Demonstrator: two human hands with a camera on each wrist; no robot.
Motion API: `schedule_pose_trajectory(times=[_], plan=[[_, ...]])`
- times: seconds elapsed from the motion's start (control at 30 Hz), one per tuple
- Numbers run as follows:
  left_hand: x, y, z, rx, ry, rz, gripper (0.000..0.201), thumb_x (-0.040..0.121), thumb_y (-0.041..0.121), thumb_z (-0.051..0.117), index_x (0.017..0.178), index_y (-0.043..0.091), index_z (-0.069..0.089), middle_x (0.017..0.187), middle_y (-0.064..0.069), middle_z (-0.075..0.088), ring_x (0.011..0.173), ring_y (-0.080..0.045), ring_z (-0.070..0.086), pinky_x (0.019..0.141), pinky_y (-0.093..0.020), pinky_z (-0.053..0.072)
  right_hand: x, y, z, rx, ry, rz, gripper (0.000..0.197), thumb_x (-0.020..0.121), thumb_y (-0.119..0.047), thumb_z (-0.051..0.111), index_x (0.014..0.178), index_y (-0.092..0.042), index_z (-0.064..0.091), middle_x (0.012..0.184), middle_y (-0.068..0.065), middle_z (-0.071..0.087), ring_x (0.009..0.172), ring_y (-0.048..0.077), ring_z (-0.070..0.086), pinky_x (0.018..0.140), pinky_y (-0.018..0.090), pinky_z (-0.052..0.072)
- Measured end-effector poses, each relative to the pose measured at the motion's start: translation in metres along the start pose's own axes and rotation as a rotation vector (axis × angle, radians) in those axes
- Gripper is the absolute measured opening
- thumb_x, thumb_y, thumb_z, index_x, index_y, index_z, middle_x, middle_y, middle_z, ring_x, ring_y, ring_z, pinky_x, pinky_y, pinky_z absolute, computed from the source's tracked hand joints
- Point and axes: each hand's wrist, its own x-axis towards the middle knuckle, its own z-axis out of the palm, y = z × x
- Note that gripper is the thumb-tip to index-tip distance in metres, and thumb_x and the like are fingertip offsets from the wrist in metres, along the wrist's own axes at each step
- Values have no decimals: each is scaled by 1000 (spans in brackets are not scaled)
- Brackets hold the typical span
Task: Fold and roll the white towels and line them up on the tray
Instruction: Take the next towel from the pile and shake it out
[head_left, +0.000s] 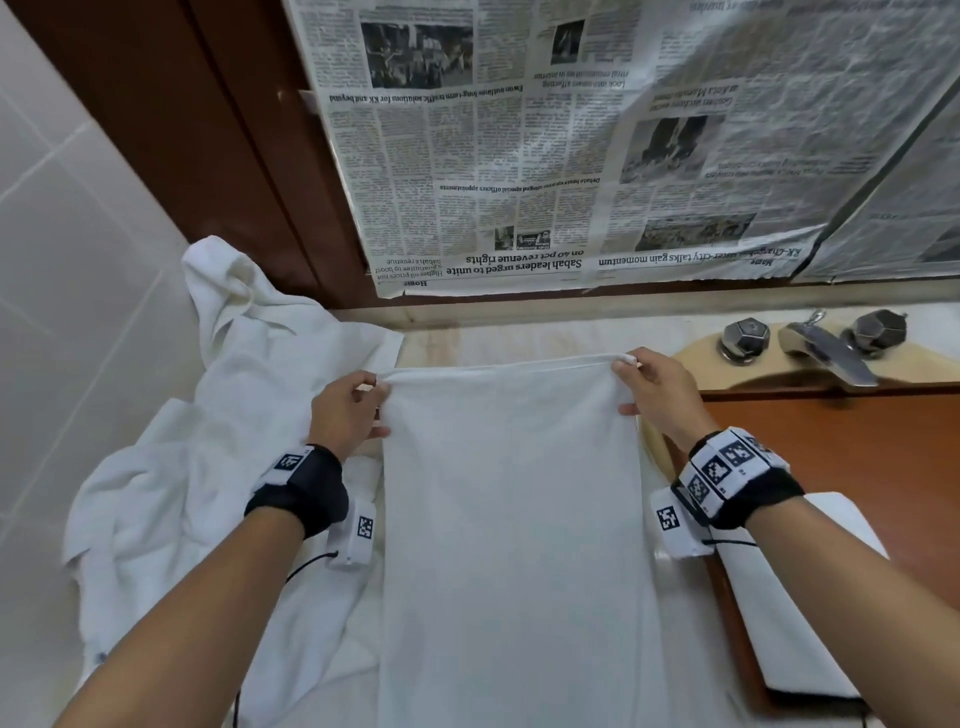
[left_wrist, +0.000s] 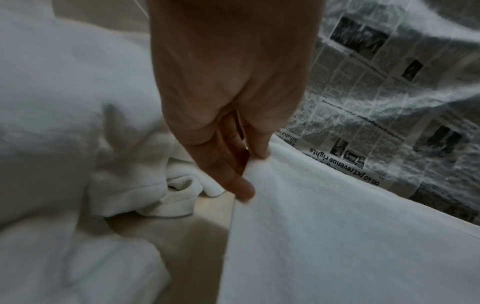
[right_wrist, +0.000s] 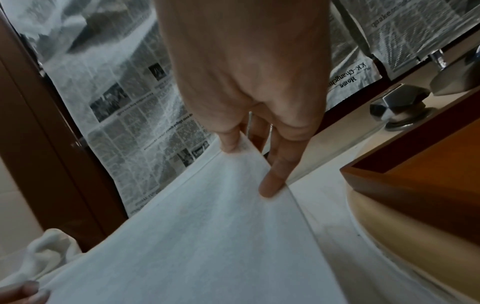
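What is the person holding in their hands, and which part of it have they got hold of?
A white towel. The left hand pinches its far left corner and the right hand pinches its far right corner, stretching the top edge between them.

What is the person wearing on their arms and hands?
The hands are bare, with no gloves or sleeves. The left wrist wears a black strap with a white band printed with a black square code, plus a small white box with its own code and a thin black cable. The right wrist has the same: black strap, white coded band, white box, black cable.
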Motion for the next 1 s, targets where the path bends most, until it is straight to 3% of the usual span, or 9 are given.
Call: schedule_pose_trajectory(times=[0.17, 0.3, 0.37, 0.47, 0.6, 0.73, 0.87, 0.93, 1.0], plan=[[42, -13, 16, 62, 6, -10, 8, 94, 22, 68, 86, 20, 66, 87, -13, 58, 63, -22, 62, 70, -50, 62, 31, 15, 24, -82, 82, -14, 22, 99, -31, 56, 88, -13, 64, 81, 16, 61, 70, 16, 56, 71, 48, 61], [66, -28, 35, 187, -14, -17, 9, 97, 24, 62, 91, 18, 64, 93, -15, 67, 70, -33, 70, 48, -24, 55, 53, 38, 43, -142, 84, 37, 23, 98, -35, 54, 90, -17, 66, 77, 3, 65, 78, 26, 64, 77, 54, 57], [75, -33, 42, 216, -10, -11, 13, 97, 21, 60, 85, 18, 63, 93, -15, 65, 76, -36, 68, 42, -19, 50, 64, 47, 50, -173, 85, 66, 22, 97, -36, 54, 91, -19, 67, 79, 1, 67, 84, 28, 64, 79, 53, 57], [91, -44, 48, 322, 2, 42, 14, 94, 22, 60, 80, 20, 63, 86, -10, 68, 68, -32, 68, 60, -35, 59, 75, 55, 57, -221, 97, 107, 23, 98, -33, 52, 90, -18, 67, 80, 4, 69, 84, 32, 65, 83, 45, 54], [106, -55, 52, 492, -16, 133, 11, 92, 27, 63, 92, 18, 68, 83, -8, 68, 83, -33, 65, 79, -43, 58, 80, 56, 62, -272, 98, 157, 24, 101, -24, 48, 104, -10, 67, 97, 13, 70, 102, 36, 59, 81, 32, 41], [80, -56, 51, 607, 1, 229, 35, 93, 27, 64, 119, 3, 62, 112, -19, 63, 110, -36, 55, 94, -41, 41, 61, 46, 59, -335, 75, 137, 49, 96, -15, 58, 143, -5, 45, 140, 18, 52, 130, 34, 46, 109, 39, 34], [4, -70, 50, 575, -63, 360, 52, 94, 27, 66, 137, 1, 53, 140, -19, 52, 132, -37, 44, 113, -42, 30, -5, 48, 76, -375, -33, -30, 50, 96, -15, 58, 143, -6, 44, 148, 13, 45, 138, 30, 38, 112, 29, 24], [-19, -81, 58, 683, -165, 334, 67, 95, 51, 53, 146, 8, 46, 154, -17, 38, 142, -36, 33, 118, -44, 24, -31, 53, 92, -473, -145, -91, 52, 100, -26, 50, 148, -8, 40, 155, 10, 37, 145, 28, 31, 118, 35, 22], [-25, -84, 70, 843, -236, 301, 88, 85, 71, 18, 155, 19, 32, 164, -12, 19, 149, -33, 18, 120, -48, 18, -39, 54, 109, -649, -281, -137, 61, 102, -42, 35, 156, -14, 24, 164, 3, 18, 152, 23, 14, 122, 41, 14]])
